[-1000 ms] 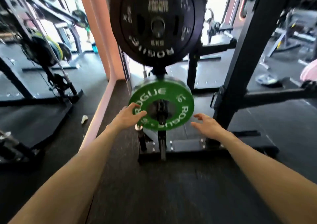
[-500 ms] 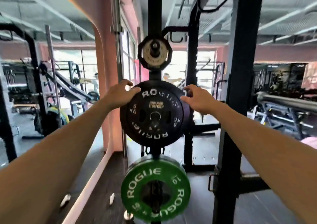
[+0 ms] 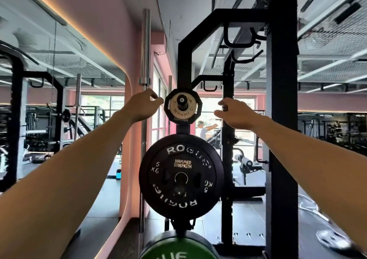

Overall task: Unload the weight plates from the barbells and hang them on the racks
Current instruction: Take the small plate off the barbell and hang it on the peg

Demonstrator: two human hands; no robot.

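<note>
Small weight plates [image 3: 183, 106] hang on the rack's [image 3: 183, 46] top peg above a black 5 kg plate [image 3: 181, 177], between the left hand [image 3: 141, 106] and right hand [image 3: 234, 114], both loosely curled, holding nothing.

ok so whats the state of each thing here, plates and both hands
small plate: hung on the top peg, upright, neither hand touching it
black plate: hung on the middle peg, upright, untouched
green plate: hung below, only its top in view
left hand: raised beside the small plate, fingers curled, holding nothing
right hand: raised on the other side, fingers loosely curled, holding nothing
barbell: standing upright by the wall, no plates on the part in view
</note>
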